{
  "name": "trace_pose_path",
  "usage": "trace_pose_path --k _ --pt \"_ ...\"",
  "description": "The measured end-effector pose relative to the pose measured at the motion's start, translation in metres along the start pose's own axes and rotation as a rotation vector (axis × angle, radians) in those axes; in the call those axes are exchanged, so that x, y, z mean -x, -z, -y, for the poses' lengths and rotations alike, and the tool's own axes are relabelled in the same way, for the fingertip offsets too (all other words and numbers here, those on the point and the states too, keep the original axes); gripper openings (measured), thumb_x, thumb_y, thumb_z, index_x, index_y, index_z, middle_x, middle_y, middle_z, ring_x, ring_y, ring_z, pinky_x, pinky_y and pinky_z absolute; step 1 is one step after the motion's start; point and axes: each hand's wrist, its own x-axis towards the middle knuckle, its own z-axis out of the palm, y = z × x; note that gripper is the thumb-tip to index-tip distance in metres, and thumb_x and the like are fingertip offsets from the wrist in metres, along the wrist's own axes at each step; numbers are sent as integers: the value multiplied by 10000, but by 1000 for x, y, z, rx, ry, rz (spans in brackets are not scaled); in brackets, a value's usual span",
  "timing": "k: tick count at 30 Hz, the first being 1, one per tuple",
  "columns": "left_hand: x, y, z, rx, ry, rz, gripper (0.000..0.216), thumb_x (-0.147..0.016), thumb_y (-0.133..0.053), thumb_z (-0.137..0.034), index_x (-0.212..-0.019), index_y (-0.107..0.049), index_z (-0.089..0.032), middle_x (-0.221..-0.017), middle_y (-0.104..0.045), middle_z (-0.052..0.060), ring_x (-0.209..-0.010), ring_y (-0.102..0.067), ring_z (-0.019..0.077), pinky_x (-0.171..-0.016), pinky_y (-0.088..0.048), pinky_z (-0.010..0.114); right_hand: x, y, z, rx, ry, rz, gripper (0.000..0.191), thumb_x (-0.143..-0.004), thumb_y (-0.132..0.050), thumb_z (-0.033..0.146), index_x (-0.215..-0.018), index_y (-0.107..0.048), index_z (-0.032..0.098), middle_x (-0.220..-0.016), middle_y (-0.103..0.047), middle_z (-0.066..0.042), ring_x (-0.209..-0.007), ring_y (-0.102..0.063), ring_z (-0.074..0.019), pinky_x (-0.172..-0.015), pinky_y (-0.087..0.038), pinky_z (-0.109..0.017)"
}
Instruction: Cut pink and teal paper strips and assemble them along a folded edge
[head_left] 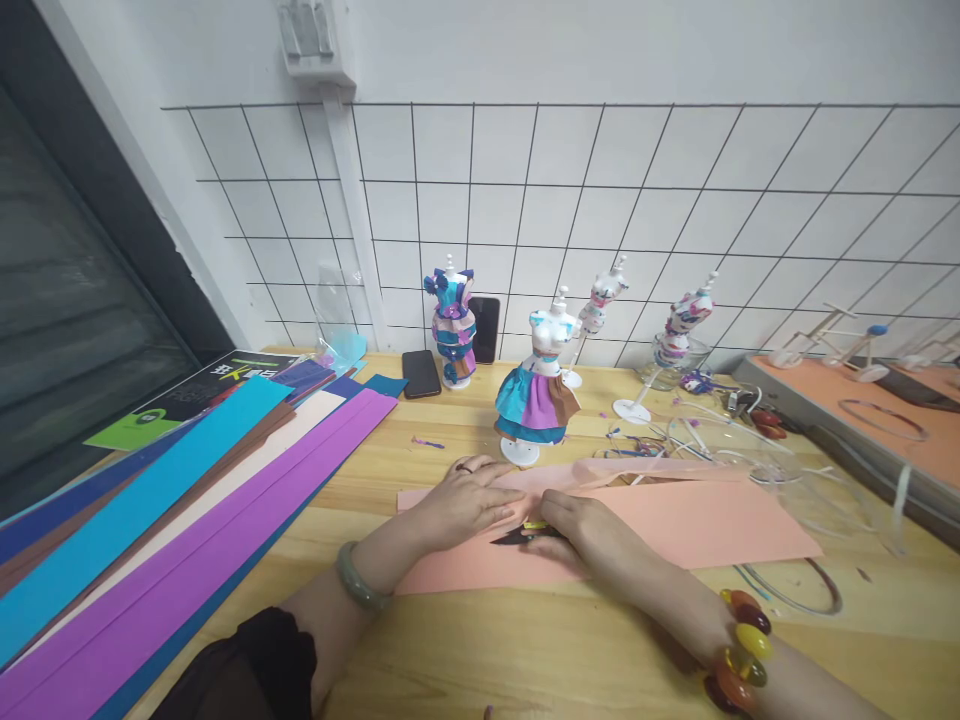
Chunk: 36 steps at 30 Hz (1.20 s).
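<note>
My left hand [469,500] lies flat, fingers spread, pressing on the peach foam sheet [675,525] that stretches across the wooden counter [450,650] in front of me. My right hand [581,530] is curled just beside it around small scissors [521,533] — dark blades pointing left toward my left hand, resting on the sheet. A dressed mannequin [541,395] stands just behind the sheet; long coloured foam strips [187,520] lie well off to my left.
</note>
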Motion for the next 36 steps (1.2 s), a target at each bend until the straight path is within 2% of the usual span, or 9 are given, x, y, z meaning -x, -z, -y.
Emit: trace_pose_path --k 8,13,15,17,20,25,28,33,36 --pt "0 -4 3 -15 -19 -8 348 -925 -356 -433 -1226 -523 -378 -1402 -395 -18 -1243 -332 233 -1019 -289 418 -1 -7 -4 16 -22 -41 291 -894 -477 443 -942 -587 178 -880 -653 -78 -809 -618 -200 -704 -450 -283" --pt "-2 9 2 67 -27 -25 352 -915 -408 -387 -1238 -520 -304 -1328 -484 14 -1197 -397 214 -997 -315 360 0 -6 -3 -1 -45 -43 288 -893 -473 446 -896 -585 180 -864 -647 -71 -785 -615 -196 -684 -450 -276" --pt "-1 19 6 115 33 -26 352 -899 -436 -379 -1214 -537 -258 -1204 -577 35 -1106 -480 204 -927 -368 323 1 -3 -1 -22 -47 -30 284 -891 -478 446 -920 -580 183 -876 -643 -66 -795 -611 -195 -693 -450 -277" --pt "3 30 13 163 154 24 347 -848 -500 -415 -1123 -589 -222 -1025 -644 35 -947 -561 195 -787 -421 286 1 0 2 -45 -46 -20 276 -888 -485 444 -943 -577 189 -888 -638 -61 -810 -607 -194 -710 -449 -280" --pt "9 41 25 216 313 135 336 -727 -613 -449 -948 -634 -196 -830 -648 10 -756 -592 172 -586 -401 238 2 1 3 -74 -47 -22 263 -884 -497 440 -944 -572 194 -898 -633 -53 -818 -604 -190 -715 -448 -278" --pt "13 43 32 216 335 182 179 -703 -609 -363 -739 -627 -189 -682 -611 -17 -636 -552 135 -501 -337 217 2 0 4 -94 -70 -25 246 -880 -513 428 -932 -569 194 -910 -635 -42 -817 -604 -179 -712 -445 -272" --pt "11 43 30 217 328 191 158 -715 -585 -341 -695 -607 -186 -680 -610 -20 -632 -538 127 -507 -331 216 2 0 5 -84 -85 -18 243 -879 -516 424 -932 -575 194 -915 -635 -42 -826 -603 -179 -717 -443 -272" --pt "13 51 28 199 367 184 247 -781 -496 -405 -778 -614 -188 -726 -623 1 -680 -553 151 -522 -333 229 2 3 9 -108 -90 -19 230 -882 -512 421 -933 -583 208 -927 -638 -34 -833 -603 -170 -714 -442 -260" --pt "14 54 29 185 408 196 243 -750 -536 -415 -777 -617 -187 -733 -625 3 -675 -563 155 -510 -336 226 2 3 8 -108 -85 -27 236 -879 -514 427 -931 -586 207 -930 -643 -38 -834 -606 -174 -714 -443 -262"
